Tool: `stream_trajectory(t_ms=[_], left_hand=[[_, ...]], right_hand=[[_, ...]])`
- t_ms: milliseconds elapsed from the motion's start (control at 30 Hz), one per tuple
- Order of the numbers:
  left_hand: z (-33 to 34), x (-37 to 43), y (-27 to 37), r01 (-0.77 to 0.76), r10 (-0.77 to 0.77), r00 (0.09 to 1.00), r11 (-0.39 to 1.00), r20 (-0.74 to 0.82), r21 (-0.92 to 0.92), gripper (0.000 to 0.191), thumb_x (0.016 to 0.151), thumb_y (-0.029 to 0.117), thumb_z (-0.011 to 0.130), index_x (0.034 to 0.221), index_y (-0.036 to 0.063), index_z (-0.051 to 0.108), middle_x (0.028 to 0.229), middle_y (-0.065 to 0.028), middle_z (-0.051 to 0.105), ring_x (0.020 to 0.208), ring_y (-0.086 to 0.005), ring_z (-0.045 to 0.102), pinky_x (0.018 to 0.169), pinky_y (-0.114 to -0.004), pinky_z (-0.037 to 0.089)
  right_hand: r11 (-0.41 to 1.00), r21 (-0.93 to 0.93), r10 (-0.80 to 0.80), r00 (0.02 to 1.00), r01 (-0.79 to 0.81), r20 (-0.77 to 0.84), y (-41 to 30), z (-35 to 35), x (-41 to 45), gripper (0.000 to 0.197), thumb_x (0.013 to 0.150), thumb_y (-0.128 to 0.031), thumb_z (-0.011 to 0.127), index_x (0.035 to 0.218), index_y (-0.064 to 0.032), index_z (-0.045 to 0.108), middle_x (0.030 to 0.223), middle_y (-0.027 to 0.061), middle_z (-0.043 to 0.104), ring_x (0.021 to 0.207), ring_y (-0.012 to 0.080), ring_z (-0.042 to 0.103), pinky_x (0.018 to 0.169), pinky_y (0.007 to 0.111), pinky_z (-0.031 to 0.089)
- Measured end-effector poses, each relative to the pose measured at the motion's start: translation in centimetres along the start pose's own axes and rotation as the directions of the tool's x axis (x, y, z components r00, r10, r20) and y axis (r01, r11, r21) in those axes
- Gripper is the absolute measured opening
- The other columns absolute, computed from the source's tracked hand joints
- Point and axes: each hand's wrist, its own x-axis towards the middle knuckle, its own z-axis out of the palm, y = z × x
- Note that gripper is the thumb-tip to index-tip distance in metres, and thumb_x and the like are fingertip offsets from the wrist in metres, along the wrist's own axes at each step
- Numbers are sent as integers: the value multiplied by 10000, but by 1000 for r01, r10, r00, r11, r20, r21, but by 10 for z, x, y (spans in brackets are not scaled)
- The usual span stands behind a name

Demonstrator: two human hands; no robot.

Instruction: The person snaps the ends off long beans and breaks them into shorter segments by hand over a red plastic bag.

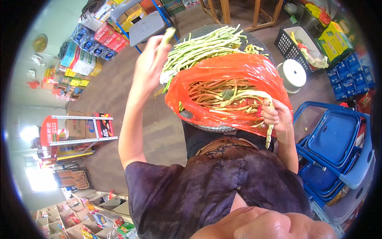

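Note:
In the head view my left hand (153,58) is raised at the left of a round table, its fingers closed on a short piece of green bean (169,35). My right hand (276,116) grips a long pale bean (268,138) at the near right side of a red plastic bag (209,66). The bag lies wide open on the table, with many long beans (209,92) and a dark green leaf (227,93) inside. Behind the bag lies a pile of long green beans (206,44), side by side. Short bean bits (253,48) lie at its right end.
A grey folding chair (146,27) stands beyond the table. To the right are a white round stool (294,74), a black and white plastic basket (294,37) and folded blue chairs (332,137). Stacked cartons (112,37) and a shelf rack (82,117) stand at the left.

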Motion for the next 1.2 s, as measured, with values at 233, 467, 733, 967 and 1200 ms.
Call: stream_trajectory(t_ms=[233,467,733,967,1200], left_hand=[[148,119,-115,-197,54,932,906,360,375,330,909,336,567,984,16,602,891,-249,626,862,-411,599,746,-453,461],[183,117,-153,-129,30,930,960,366,250,263,849,208,656,1054,42,661,881,-128,679,831,-221,646,767,-336,503],[155,-14,15,-29,141,954,922,266,-385,275,987,228,485,980,23,667,796,4,615,707,-71,545,674,-209,442],[184,-103,8,556,-72,830,193,553,-809,493,979,379,485,1279,-10,521,1119,-102,630,1035,-207,593,925,-348,464],[174,-112,-5,512,-224,845,80,485,-855,256,885,150,666,1084,-3,616,929,-77,660,882,-173,639,820,-289,507]], right_hand=[[999,13,-30,998,29,51,-5,-11,-24,273,988,-233,453,1053,27,507,635,-17,380,534,46,348,397,159,303],[997,33,-67,985,63,157,-1,-3,-28,270,990,-230,444,1081,19,496,706,-2,401,593,71,378,447,184,342],[975,-148,-169,986,165,-12,13,11,-3,283,990,-249,434,1115,1,484,754,12,418,649,102,392,551,209,374],[768,-638,-37,990,-59,-136,43,23,12,248,945,-230,559,1038,-6,613,777,23,598,663,79,543,581,205,427],[621,-755,5,964,-213,-267,61,12,5,209,907,-217,584,915,-12,624,739,30,578,641,87,515,567,215,400]])
